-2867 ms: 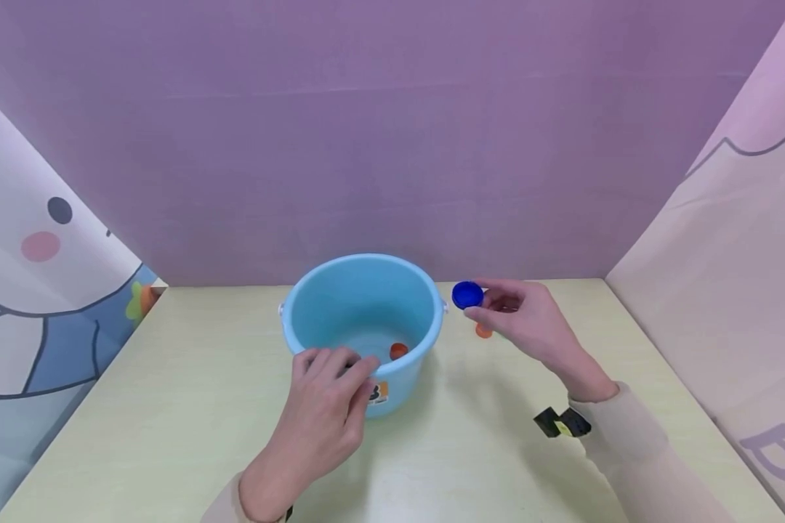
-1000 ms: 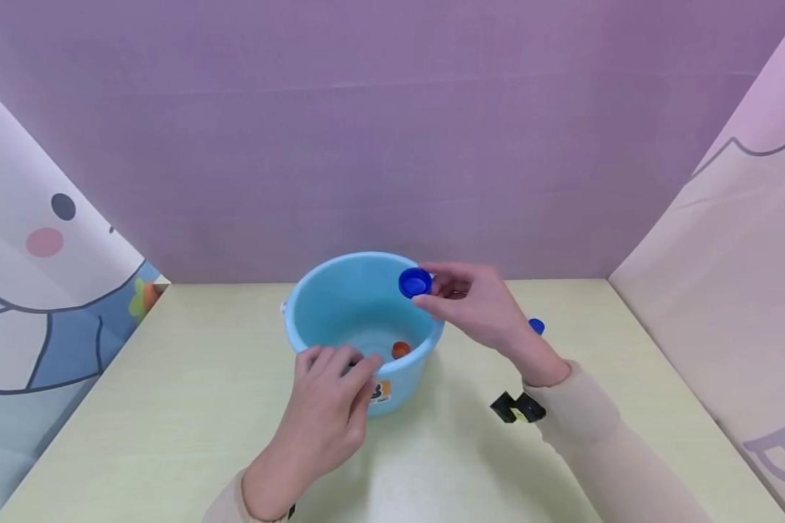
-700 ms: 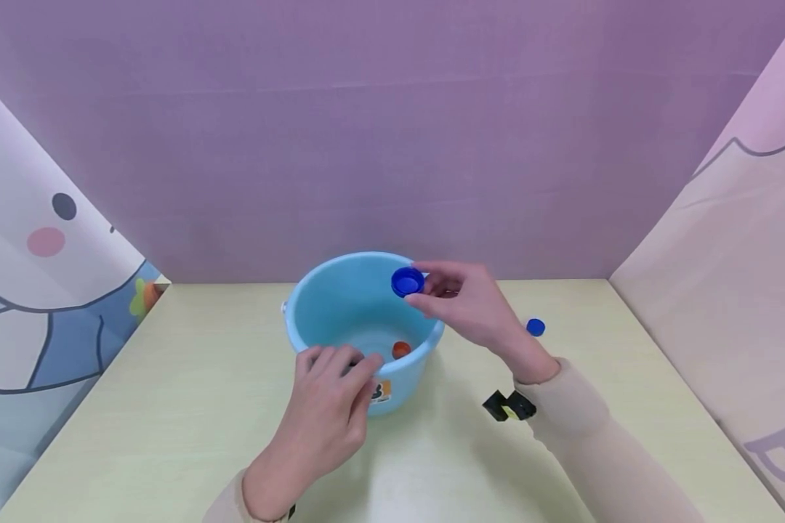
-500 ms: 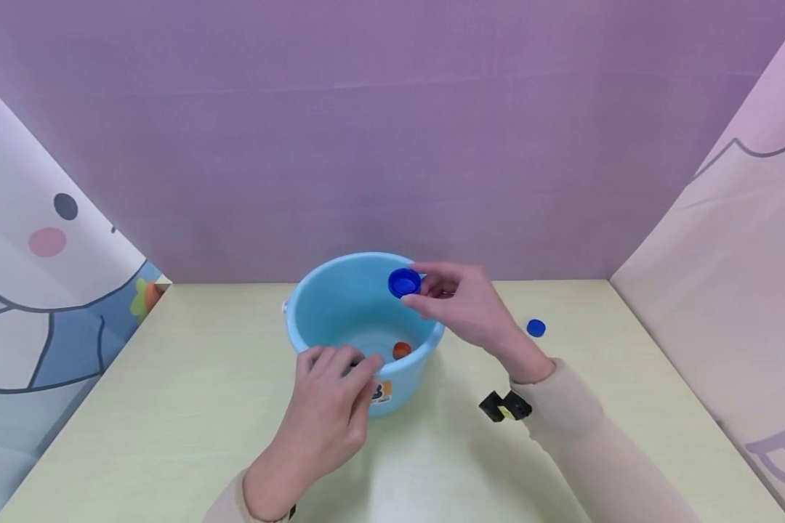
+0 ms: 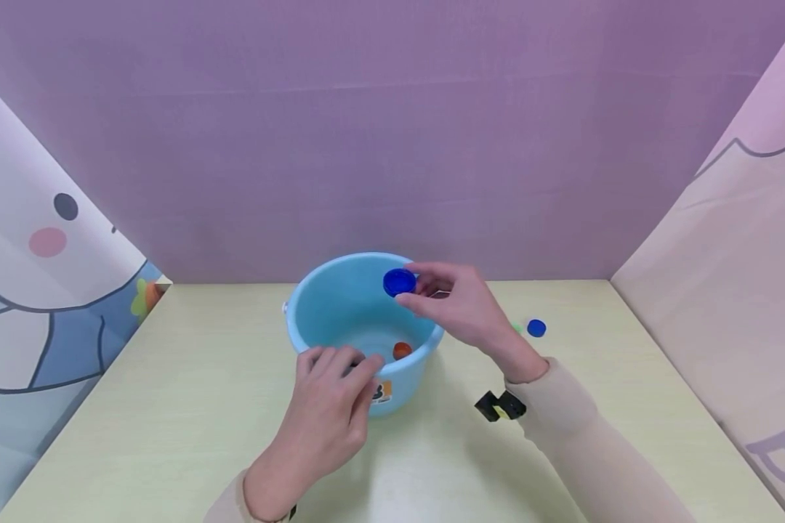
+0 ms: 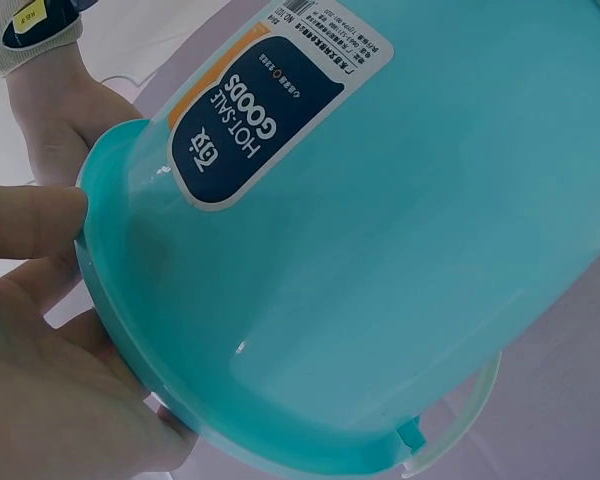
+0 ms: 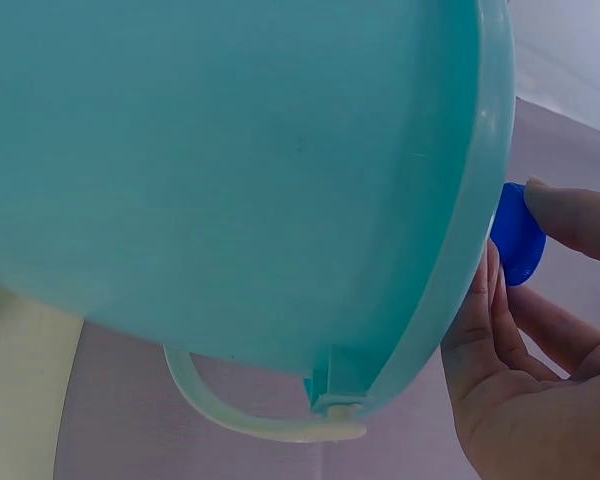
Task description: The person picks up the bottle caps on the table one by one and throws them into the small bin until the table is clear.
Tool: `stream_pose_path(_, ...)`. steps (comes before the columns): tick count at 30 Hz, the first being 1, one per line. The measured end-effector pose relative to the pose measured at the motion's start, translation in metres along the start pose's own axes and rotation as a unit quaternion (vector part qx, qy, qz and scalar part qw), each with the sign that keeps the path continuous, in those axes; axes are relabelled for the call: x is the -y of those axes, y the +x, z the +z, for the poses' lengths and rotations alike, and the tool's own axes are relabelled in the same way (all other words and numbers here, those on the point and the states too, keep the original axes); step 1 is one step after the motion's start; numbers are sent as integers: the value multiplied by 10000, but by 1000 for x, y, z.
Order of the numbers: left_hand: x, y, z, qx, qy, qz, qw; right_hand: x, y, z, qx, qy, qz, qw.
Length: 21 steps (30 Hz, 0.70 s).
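A light blue bucket (image 5: 330,319) stands on the table, with an orange bottle cap (image 5: 402,351) lying on its bottom. My left hand (image 5: 323,418) grips the bucket's near rim; in the left wrist view the thumb (image 6: 35,220) lies on the outer side and the other fingers go over the rim. Held between thumb and fingers of my right hand (image 5: 461,301) is a blue bottle cap (image 5: 399,282), hollow side showing. It hangs over the right part of the bucket's opening, and the right wrist view shows the same blue cap (image 7: 520,235) just past the rim.
On the table to the right lies another blue cap (image 5: 536,328), beside a small pale green thing (image 5: 517,327) partly covered by the right wrist. A purple backdrop (image 5: 392,145) rises behind the table, with printed cloth walls at left (image 5: 39,327) and right (image 5: 726,305).
My right hand has carried the blue cap leftward from beside the bucket to above its opening. The other blue cap has come into sight; an orange cap on the table is now hidden. The left hand stays put.
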State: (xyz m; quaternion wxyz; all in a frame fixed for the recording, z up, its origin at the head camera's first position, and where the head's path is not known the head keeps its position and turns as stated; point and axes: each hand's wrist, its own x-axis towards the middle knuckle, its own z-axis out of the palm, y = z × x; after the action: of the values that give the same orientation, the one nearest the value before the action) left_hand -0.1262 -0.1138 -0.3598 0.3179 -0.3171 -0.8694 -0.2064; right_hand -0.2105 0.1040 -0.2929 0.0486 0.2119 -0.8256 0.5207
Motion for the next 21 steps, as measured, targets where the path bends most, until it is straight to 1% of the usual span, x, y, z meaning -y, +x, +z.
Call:
stream_pose_path(4, 0, 0, -1, 25, -16, -11, 10000, 0, 0, 1, -6, -64, -21, 10000)
stream_pose_path(11, -1, 0, -1, -1, -11, 9, 10000, 0, -2, -1, -27, 19, -64, 10000)
stream_pose_path(18, -1, 0, -2, 57, 29, -23, 10000, -1, -5, -3, -66, -368, -357, 9987)
stream_pose_path(21, -1, 0, -2, 67, 32, -47, 10000, -1, -7, -5, -95, -496, -351, 9981)
